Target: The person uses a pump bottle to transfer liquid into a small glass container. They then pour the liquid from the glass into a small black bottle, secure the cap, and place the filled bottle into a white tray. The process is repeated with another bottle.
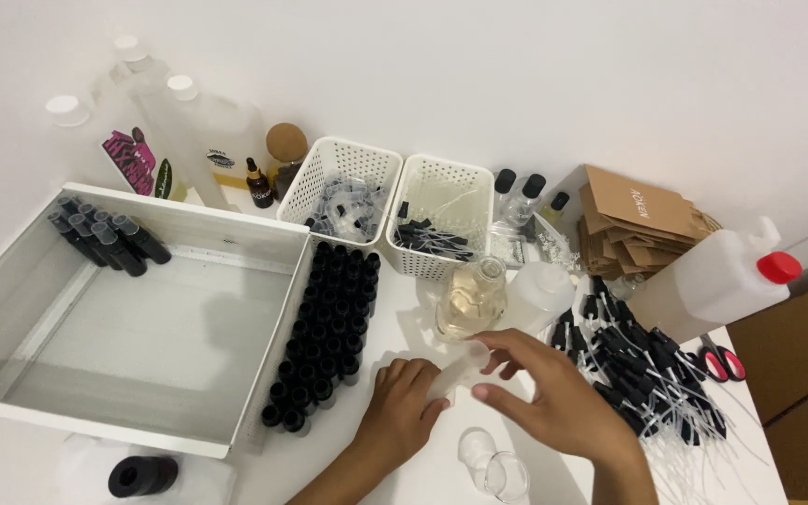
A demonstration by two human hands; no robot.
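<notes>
Item: small clear plastic tube [457, 370], held over the white bench [423, 468] between my left hand [402, 409] and right hand [554, 397], fingers of both grasping it. Behind: round glass flask [470, 297]. Left: block of black vials [327, 327].

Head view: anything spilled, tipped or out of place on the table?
No spill shows. The white jug with the red cap lies on its side at the right edge, and the dropper caps are heaped loosely beside it; the black bottles stand in tidy rows.
</notes>
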